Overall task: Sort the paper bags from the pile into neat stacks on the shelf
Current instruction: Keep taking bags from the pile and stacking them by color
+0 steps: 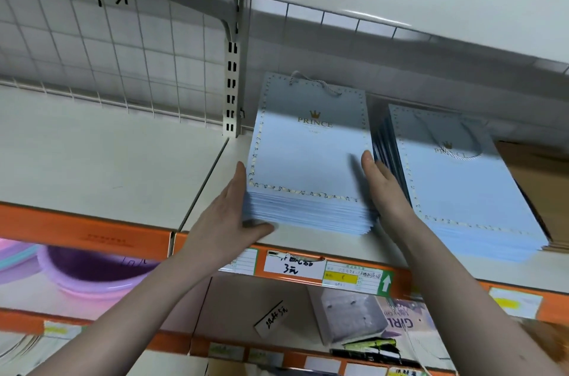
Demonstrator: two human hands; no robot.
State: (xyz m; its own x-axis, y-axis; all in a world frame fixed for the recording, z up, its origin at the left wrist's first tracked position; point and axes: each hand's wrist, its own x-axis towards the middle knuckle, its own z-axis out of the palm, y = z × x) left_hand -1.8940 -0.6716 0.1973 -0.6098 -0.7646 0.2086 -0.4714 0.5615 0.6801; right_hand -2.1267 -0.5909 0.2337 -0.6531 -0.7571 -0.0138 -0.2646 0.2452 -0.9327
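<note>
Nearest the camera, both forearms are seen reaching up from below to the shelf [215, 178], whose orange front rail carries price labels [292, 264].

The step in hand is judged to be the squaring of one stack: a stack of pale blue paper bags [308, 160], printed with a crown and the word PRINCE, is held between the two hands at the shelf's front edge. The left hand [234, 215] is laid flat against the stack's left side, the fingers [241, 178] straight and pressed along the edge, while the thumb is hooked under the near left corner. The right hand [385, 187] is set against the stack's right side, its fingers extended and close together in the narrow gap between this stack and the next; its fingertips [368, 158] reach about halfway along the side. Neither hand is curled round the bags; the stack is pressed, not gripped.

Just beside it to the right, a second stack [462, 184] of the same blue bags lies askew, its edges fanned, with dark-edged bags showing at its left side. The pile itself cannot be made out.

The next move is judged to call for the sides to be tapped flush and the stack to be slid back toward the wire grid [123, 52] at the rear, after which the second stack would want the same treatment. At the far end of the held stack, a rope handle [314, 83] lies loose on top.
</note>
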